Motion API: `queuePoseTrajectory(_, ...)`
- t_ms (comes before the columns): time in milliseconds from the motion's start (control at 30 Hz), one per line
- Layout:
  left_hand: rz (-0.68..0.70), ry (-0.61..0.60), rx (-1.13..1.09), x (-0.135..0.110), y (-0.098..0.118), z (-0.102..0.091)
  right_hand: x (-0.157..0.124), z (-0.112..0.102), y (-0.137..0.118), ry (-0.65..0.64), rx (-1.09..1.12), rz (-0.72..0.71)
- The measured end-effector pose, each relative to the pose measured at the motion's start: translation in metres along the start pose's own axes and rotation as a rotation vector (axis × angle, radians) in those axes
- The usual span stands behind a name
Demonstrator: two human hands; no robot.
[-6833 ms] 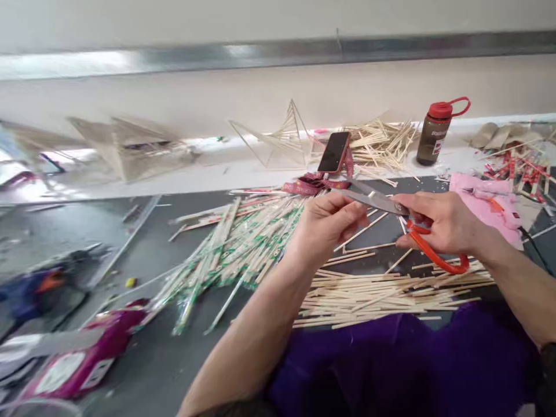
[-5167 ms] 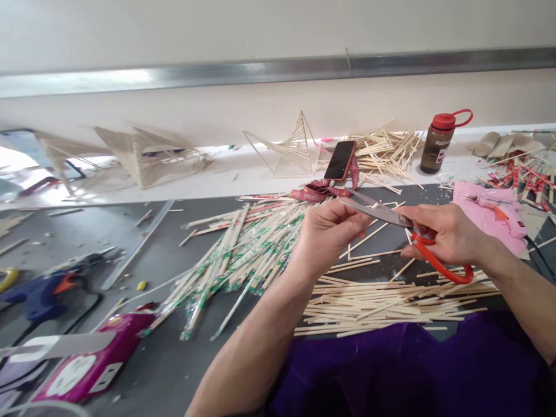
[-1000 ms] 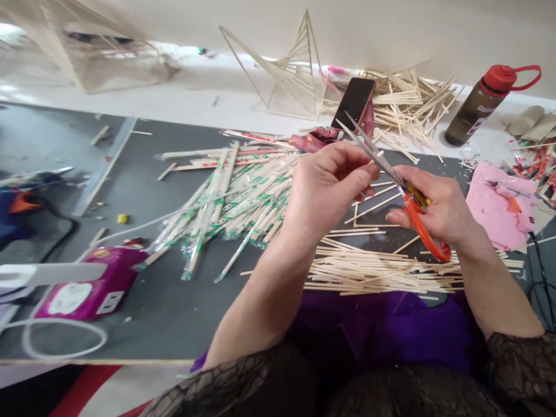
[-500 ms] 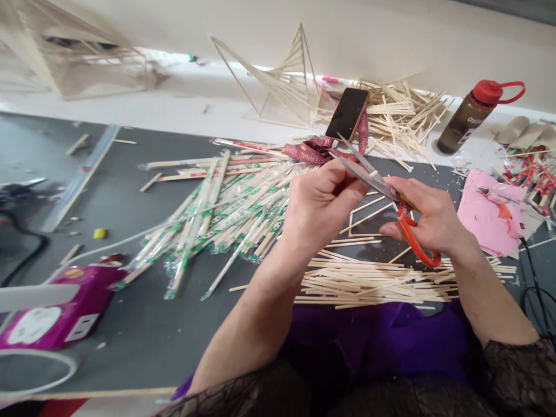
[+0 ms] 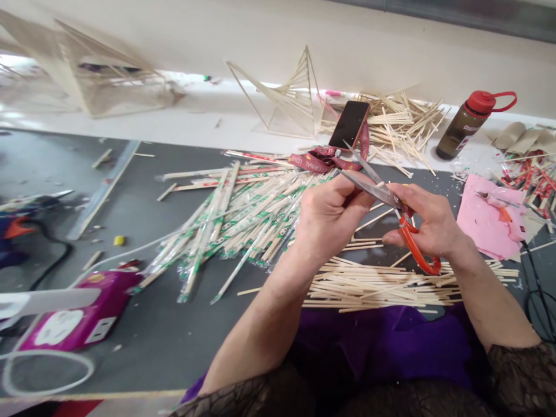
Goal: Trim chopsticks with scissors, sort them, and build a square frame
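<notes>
My right hand [image 5: 430,217] grips scissors [image 5: 417,250] by their orange handles, the blades parted and pointing up and left. My left hand [image 5: 325,217] is closed in a pinch right beside the blades. Between them shows the pale tip of a thin wooden stick [image 5: 380,185]; most of it is hidden by my left fingers. Below both hands lies a spread of bare wooden sticks [image 5: 369,284]. To the left of my left hand is a heap of plastic-wrapped chopsticks [image 5: 243,214] with green and red print.
A phone [image 5: 350,124] and a dark red ribbon [image 5: 315,161] lie behind my hands. Farther back stand a stick frame [image 5: 289,92], a loose stick pile [image 5: 399,124] and a bottle [image 5: 465,124]. A pink sheet [image 5: 486,223] is at right, a magenta power strip [image 5: 108,295] at left.
The whole view has shifted slightly, so things appear a little lower and mostly farther right. Both hands keep the same hold, and the scissors blades remain parted around the stick tip.
</notes>
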State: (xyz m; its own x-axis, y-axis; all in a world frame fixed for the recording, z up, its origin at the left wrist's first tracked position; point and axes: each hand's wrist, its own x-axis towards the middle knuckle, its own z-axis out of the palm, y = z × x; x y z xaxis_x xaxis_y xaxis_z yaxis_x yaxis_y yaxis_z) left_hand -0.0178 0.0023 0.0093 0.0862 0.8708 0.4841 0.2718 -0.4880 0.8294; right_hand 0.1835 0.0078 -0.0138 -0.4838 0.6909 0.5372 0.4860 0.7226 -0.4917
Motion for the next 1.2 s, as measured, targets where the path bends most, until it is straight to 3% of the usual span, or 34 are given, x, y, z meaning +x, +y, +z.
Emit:
queuePoseTrajectory(200, -0.089, -0.01, -0.083, 0.001, -0.005, 0.001, -0.001, 0.0, 0.004, -0.021, 0.03, 0.021)
queuePoseTrajectory(833, -0.505, -0.26, -0.635, 0.009, 0.003, -0.009, 0.002, -0.015, -0.004, -0.058, 0.071, -0.038)
queuePoseTrajectory(1100, -0.619, -0.466, -0.784, 0.013, 0.001, -0.01, 0.003, -0.029, -0.013, -0.134, 0.026, -0.027)
queuePoseTrajectory(1200, -0.574, -0.389, -0.748, 0.011, 0.003, -0.007, 0.003, -0.033, -0.015, -0.147, -0.029, 0.003)
